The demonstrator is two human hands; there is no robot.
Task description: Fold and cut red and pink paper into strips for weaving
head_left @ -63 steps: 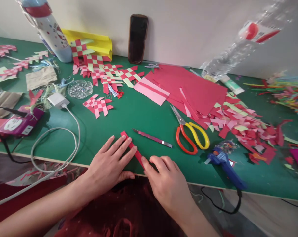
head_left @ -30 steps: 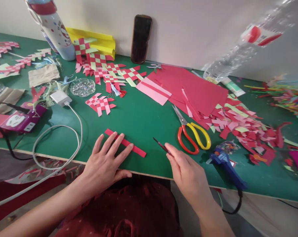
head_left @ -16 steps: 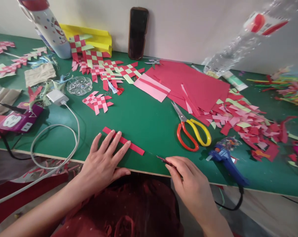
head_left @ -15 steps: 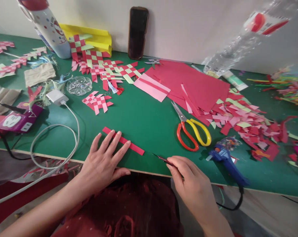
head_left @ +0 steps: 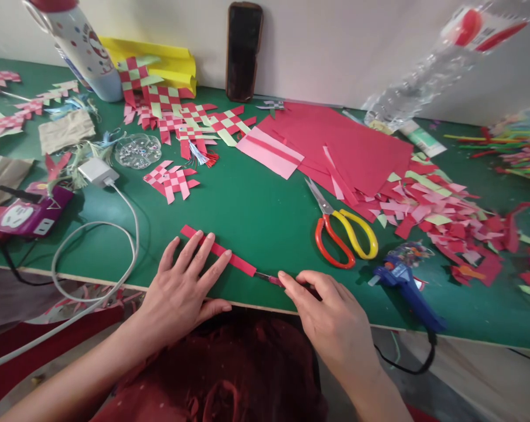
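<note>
My left hand (head_left: 183,275) lies flat with its fingers stretched out, pressing a red paper strip (head_left: 242,264) against the green table (head_left: 247,193). Part of the strip is hidden under the fingers. My right hand (head_left: 330,305) is closed around a slim craft knife (head_left: 268,277), held low over the table. Its thin dark tip is at the strip's right end. Beyond my right hand rest scissors (head_left: 330,217) with one orange and one yellow handle, their blades slightly apart.
Woven paper fish (head_left: 172,181) lie at the back left near a tilted flask (head_left: 86,53). Red sheets (head_left: 335,146) and paper scraps (head_left: 440,205) cover the right side. A blue glue gun (head_left: 407,287) lies near the front edge; a white cable (head_left: 135,228) loops at left.
My right hand has moved left and slightly up, bringing the knife's tip to the strip's end. My left hand and the strip stay in place; the view has shifted a little.
</note>
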